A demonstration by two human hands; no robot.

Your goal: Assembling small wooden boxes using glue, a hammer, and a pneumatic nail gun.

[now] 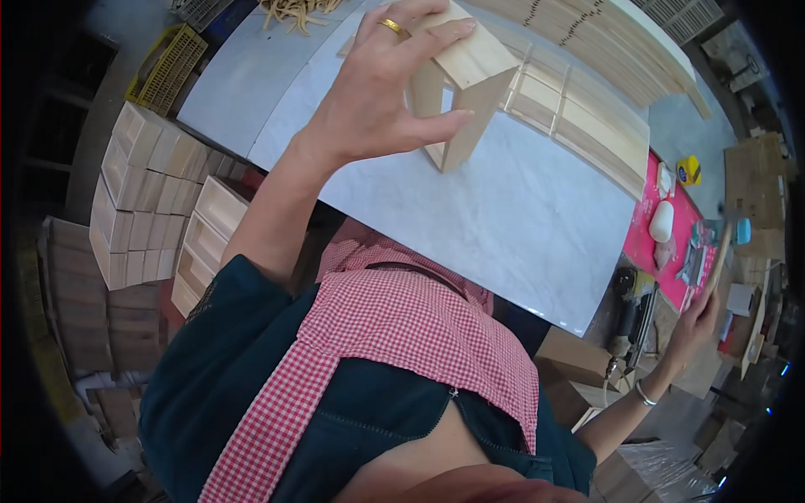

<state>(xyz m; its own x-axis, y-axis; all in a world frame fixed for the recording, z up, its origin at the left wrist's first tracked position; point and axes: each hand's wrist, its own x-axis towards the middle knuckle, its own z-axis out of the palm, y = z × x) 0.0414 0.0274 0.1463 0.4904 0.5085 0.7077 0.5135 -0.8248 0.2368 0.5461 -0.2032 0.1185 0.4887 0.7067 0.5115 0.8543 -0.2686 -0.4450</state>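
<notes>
My left hand (373,96), with a gold ring on one finger, rests its fingers over the top board of a small open wooden box frame (478,71) and sets its thumb near the side. The frame stands upright on the white marbled table, and the hand covers part of it. Far out to the right, my right hand (696,323) is closed around a long tool with a pale wooden handle (720,256). A dark, blurred end tops that tool, too unclear to name its kind.
Slatted wooden pieces (579,109) and stacked boards (620,42) lie at the table's (470,226) back. A pink mat (675,289) holds a white bottle (662,221) and a yellow container (688,170) stands beside it. Stacked wooden boxes (138,197) and a yellow crate (168,67) are left.
</notes>
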